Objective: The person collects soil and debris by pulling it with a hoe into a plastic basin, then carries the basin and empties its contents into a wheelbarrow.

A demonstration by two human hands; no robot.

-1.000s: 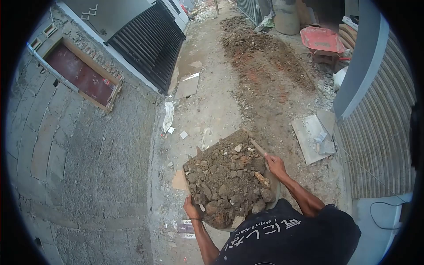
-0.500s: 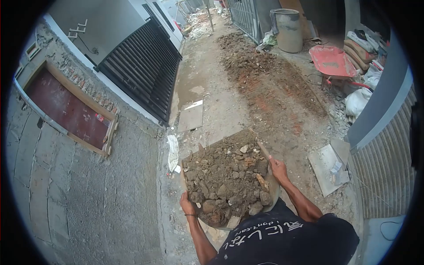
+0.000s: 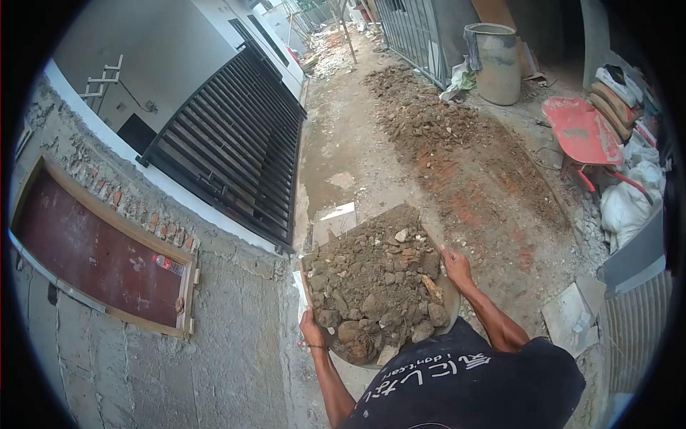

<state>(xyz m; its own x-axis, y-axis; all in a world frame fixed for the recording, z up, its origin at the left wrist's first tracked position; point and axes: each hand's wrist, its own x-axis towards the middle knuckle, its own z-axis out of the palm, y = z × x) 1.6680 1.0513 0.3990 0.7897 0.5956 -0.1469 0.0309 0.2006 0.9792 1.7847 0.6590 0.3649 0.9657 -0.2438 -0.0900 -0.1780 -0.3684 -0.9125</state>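
Hands gripped what I carried: left hand (image 3: 311, 334) and right hand (image 3: 455, 266) closed on pan (image 3: 444, 299) edges; rubble (image 3: 375, 286) heaped high.

A narrow dirt lane (image 3: 357, 143) ran ahead between buildings. On the left stood a rough grey wall (image 3: 143, 357) with a red panel (image 3: 93, 257) framed in wood, then a black slatted gate (image 3: 236, 164). A strip of rubble (image 3: 457, 143) lay along the lane. On the right stood a grey drum (image 3: 498, 61), a red wheelbarrow (image 3: 582, 132), and white sacks (image 3: 629, 200).
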